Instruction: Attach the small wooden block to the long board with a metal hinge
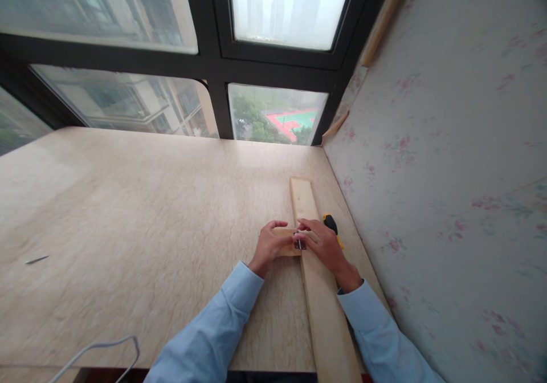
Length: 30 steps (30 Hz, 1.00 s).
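A long pale wooden plank (325,309) lies lengthwise on the marble surface (141,212) near the right wall. A short wooden block (287,250) butts against its left edge. My left hand (269,247) is curled around that block. My right hand (323,244) rests on the plank, its fingers pinched on a small dark metal piece (299,244) where block and plank meet. A black and yellow tool (331,225) lies just behind my right hand, partly hidden by it.
A wall with flowered paper (448,172) rises close on the right. Dark-framed windows (213,58) run along the back. A small thin metal object (36,259) lies far left. A white cable (102,349) loops at the near left edge.
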Tool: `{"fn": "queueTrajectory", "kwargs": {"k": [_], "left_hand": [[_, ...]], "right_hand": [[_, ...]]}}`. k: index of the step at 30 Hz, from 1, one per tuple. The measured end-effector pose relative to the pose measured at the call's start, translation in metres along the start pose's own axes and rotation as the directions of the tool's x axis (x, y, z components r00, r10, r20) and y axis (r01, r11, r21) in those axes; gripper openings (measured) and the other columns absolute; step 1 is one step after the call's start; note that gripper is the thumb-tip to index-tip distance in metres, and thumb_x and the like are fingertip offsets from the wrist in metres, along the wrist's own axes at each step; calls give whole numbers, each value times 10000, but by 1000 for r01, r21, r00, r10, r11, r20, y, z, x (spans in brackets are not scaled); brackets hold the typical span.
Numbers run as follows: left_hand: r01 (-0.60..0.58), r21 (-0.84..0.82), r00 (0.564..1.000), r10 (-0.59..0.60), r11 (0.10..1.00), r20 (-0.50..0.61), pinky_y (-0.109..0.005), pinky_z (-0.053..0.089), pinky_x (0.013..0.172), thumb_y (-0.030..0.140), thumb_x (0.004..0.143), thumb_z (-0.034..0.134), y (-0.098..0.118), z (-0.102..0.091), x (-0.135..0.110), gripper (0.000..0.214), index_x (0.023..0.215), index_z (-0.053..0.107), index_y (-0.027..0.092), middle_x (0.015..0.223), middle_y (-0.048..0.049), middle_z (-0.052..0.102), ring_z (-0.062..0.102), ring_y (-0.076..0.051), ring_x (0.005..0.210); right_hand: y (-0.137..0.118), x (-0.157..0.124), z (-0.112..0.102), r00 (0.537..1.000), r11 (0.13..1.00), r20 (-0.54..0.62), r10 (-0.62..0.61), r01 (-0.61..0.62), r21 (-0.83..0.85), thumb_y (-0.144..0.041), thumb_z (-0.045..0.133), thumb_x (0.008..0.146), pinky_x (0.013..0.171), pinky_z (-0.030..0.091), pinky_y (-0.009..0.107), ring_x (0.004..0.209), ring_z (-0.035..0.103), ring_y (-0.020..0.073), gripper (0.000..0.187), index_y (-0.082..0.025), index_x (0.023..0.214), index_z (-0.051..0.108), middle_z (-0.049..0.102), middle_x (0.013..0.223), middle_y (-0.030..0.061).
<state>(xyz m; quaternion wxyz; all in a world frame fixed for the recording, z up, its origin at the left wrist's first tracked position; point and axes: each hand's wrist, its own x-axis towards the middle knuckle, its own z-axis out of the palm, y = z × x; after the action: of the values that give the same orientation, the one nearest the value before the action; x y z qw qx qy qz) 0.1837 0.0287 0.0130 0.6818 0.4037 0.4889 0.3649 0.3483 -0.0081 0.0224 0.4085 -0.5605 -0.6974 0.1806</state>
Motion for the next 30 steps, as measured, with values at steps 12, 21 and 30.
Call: {"fn": "queueTrajectory", "kwargs": {"k": [12, 21, 30], "left_hand": [[13, 8, 1000, -13, 1000, -21, -239, 484, 541, 178, 492, 827, 4, 1, -1, 531, 976, 615, 125, 712, -26, 661, 616, -154, 605], [9, 3, 1000, -9, 1000, -15, -238, 499, 529, 183, 516, 818, 6, 1, -4, 531, 1001, 607, 128, 725, -29, 673, 623, -150, 592], [5, 24, 1000, -5, 1000, -13, -247, 506, 544, 194, 518, 821, 5, 0, -3, 548, 1017, 605, 123, 747, -40, 681, 630, -158, 613]], "right_hand": [[54, -12, -58, 901, 868, -97, 423, -433, -243, -411, 697, 723, 578, 488, 302, 640, 631, 197, 343, -173, 968, 717, 713, 785, 57], [46, -11, -64, 827, 805, 27, 561, -554, 212, -363, 696, 720, 596, 531, 308, 715, 689, 223, 236, -173, 856, 728, 748, 809, 57], [23, -8, -73, 812, 481, 146, 565, -468, 741, -477, 644, 820, 807, 576, 370, 825, 707, 192, 349, -215, 1051, 639, 726, 1007, 78]]}}
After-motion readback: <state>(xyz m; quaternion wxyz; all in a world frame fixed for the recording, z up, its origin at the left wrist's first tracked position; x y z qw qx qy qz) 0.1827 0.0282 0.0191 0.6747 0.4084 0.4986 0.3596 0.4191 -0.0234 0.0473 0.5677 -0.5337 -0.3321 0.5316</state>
